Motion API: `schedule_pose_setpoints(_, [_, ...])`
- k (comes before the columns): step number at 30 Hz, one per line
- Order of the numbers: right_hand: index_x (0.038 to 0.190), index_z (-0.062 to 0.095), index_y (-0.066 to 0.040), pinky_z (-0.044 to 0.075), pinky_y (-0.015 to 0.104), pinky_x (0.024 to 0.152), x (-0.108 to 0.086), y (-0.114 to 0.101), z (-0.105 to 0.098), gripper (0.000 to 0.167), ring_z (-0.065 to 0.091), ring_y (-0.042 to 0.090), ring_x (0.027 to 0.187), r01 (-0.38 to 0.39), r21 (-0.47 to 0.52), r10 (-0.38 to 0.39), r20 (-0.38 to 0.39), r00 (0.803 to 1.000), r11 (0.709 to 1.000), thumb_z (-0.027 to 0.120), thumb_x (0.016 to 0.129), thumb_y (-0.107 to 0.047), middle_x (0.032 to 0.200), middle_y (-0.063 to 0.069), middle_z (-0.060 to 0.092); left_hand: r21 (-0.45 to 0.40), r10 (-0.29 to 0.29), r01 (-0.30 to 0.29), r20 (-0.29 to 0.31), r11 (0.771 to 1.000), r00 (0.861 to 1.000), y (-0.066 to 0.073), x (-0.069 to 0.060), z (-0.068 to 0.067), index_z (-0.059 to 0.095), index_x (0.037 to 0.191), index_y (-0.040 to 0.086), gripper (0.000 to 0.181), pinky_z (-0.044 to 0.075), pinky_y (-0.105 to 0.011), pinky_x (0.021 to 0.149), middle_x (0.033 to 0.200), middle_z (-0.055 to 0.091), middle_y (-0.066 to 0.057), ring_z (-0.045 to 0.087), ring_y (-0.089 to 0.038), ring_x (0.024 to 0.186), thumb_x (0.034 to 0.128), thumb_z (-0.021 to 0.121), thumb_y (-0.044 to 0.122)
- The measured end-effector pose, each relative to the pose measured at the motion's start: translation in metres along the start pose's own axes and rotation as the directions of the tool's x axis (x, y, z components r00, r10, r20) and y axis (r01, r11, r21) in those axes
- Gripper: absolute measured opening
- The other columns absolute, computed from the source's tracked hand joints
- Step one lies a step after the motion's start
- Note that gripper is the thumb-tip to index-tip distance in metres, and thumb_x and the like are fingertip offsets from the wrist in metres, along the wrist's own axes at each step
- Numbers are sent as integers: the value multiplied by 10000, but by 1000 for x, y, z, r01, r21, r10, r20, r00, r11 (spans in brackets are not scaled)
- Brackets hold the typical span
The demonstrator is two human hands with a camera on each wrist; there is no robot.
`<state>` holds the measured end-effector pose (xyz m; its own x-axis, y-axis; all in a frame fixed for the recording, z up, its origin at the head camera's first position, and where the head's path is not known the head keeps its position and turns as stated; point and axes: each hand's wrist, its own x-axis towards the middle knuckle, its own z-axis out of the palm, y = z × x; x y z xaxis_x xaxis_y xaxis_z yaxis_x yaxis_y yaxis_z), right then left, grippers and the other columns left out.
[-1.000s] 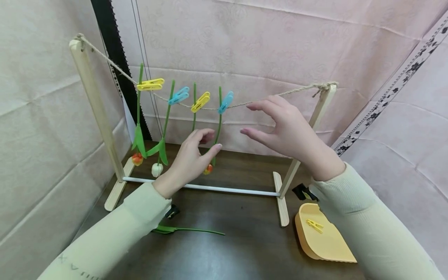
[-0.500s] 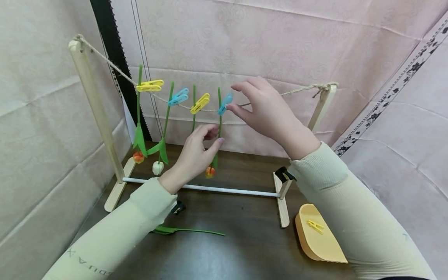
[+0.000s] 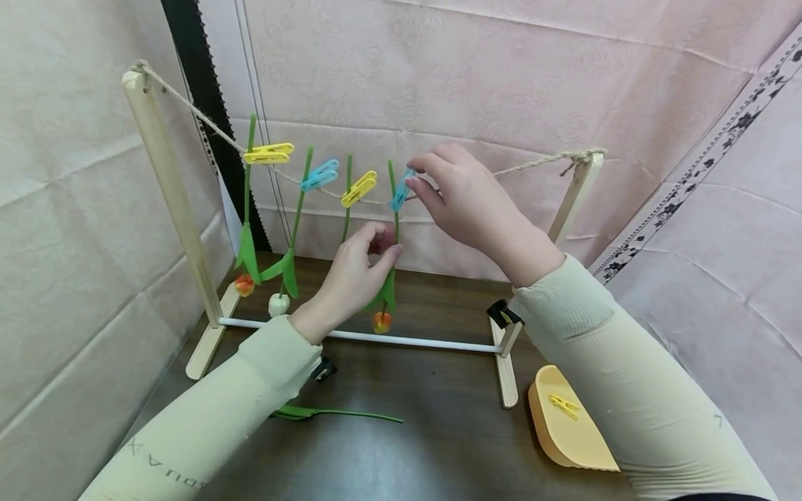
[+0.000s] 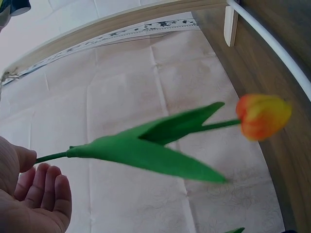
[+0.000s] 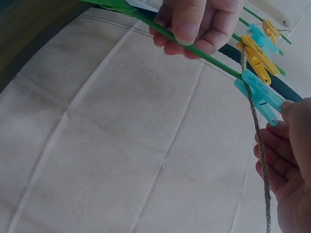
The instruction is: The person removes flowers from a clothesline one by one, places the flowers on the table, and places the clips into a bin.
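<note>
LEFT HAND (image 3: 357,275): fingers pinching stem of green-leaved, orange-yellow tulip (image 4: 141,145) | RIGHT HAND (image 3: 466,202): fingers pinching translucent blue plastic clothespin (image 5: 260,94) | TULIP: bloom-down beside beige twisted rope (image 3: 532,162), stem touching clothespin

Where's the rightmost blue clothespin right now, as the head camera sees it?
In the head view, just above centre: the blue clothespin is on the rope, pinched by the right hand, right of a yellow clothespin.
</note>
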<state>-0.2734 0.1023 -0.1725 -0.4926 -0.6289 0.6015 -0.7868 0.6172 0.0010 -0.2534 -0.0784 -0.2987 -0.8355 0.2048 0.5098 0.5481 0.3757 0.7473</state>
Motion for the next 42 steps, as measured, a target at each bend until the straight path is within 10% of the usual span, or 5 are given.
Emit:
schedule_pose_setpoints(31, [988, 630, -47, 489, 288, 859, -8, -10, -2, 73, 622, 120, 912, -49, 239, 49, 9, 999, 970, 630, 945, -106, 927, 11, 625, -29, -48, 48, 8, 998, 999, 0, -4, -5, 549, 1074, 80, 117, 505, -318, 782, 956, 578, -22, 558, -151, 855, 987, 571, 155])
schedule_pose_setpoints(42, [902, 620, -51, 495, 270, 828, -10, -10, -7, 38, 620, 94, 875, 23, 283, 9, -110, 994, 959, 651, 923, -50, 872, -15, 648, -9, -34, 35, 47, 999, 998, -7, -11, 1, 541, 1079, 101, 119, 490, -311, 760, 943, 567, -4, 545, -146, 830, 982, 581, 157])
